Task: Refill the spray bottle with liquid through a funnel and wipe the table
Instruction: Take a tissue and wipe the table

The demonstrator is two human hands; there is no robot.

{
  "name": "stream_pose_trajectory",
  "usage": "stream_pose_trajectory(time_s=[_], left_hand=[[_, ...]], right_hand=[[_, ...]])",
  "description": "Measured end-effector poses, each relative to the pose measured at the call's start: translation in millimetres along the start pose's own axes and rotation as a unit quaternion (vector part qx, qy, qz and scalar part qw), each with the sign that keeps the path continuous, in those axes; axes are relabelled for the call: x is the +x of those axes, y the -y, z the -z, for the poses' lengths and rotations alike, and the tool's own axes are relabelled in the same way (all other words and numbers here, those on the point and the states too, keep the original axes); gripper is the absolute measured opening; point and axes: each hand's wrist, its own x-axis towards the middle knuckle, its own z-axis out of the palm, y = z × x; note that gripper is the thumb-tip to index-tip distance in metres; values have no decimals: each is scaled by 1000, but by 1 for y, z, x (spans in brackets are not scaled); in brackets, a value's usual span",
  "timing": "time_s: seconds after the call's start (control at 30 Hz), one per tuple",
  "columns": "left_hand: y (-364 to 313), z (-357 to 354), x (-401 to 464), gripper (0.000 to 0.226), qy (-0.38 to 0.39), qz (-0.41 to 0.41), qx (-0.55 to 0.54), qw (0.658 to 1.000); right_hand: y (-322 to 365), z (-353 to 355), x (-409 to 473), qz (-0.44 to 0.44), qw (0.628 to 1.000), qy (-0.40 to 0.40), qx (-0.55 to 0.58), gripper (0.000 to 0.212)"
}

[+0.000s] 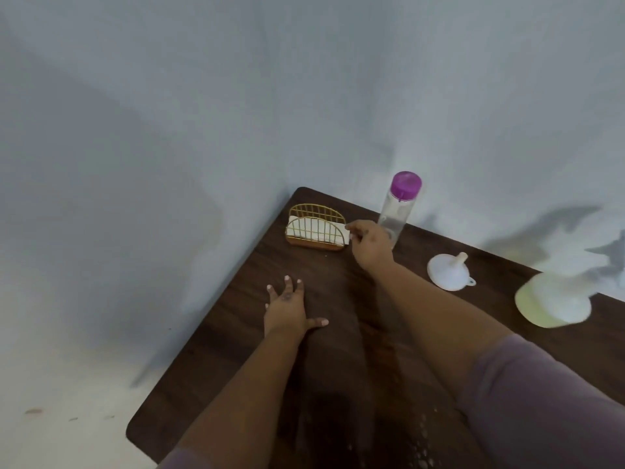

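In the head view, the right hand [367, 240] reaches to the far side of the counter [236, 333] and pinches the corner of a white napkin [316, 230] standing in a gold wire holder [316, 228]. The left hand [287, 308] lies flat on the wood with fingers spread, gripping nothing.

The holder looks light, so a sideways pull on the napkin could drag or tip it, since the left hand is not steadying it. Several napkins may come out together. The clear bottle with the purple cap [397, 211] stands upright just behind the right wrist; a backward sweep of the arm could knock it over, and it could roll toward the white funnel [448, 272] lying on its side to the right. Pale droplets [422, 434] sit on the near part of the counter, close to the right sleeve [541, 401], which could smear them before any wiping.

The pale yellow-white object [554, 299] at the right is badly blurred; it may be the spray bottle, but I cannot tell. Whether the clear bottle holds liquid is hard to make out. The right fingertips are small and soft, so the pinch is judged, and the counter's near edge is cut off
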Motion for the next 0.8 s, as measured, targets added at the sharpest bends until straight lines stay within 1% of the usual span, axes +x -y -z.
stream_pose_trajectory(time_s=[0.07, 0.13, 0.23, 0.4, 0.5, 0.57, 0.7, 0.8], left_hand=[[-2, 3, 3, 115, 17, 11, 12, 1000], [-5, 7, 8, 117, 38, 21, 18, 999], [-10, 11, 12, 119, 59, 28, 20, 998], [-10, 13, 12, 118, 69, 29, 27, 997], [-11, 14, 12, 119, 72, 31, 29, 997], [-11, 14, 11, 119, 73, 29, 29, 997], [-11, 15, 9, 118, 74, 28, 31, 996], [-12, 16, 8, 118, 77, 29, 33, 996]], right_hand=[[-2, -6, 10, -20, 1000, -20, -11, 26], [-5, -11, 17, -20, 999, -2, -44, 27], [-13, -21, 24, 12, 994, 63, -87, 32], [-20, -25, 24, 54, 989, 78, -117, 36], [-19, -22, 24, 70, 984, 81, -139, 28], [-17, -19, 26, 66, 985, 76, -140, 23], [-13, -12, 23, 76, 989, 56, -117, 21], [-12, -10, 24, 70, 988, 70, -114, 21]])
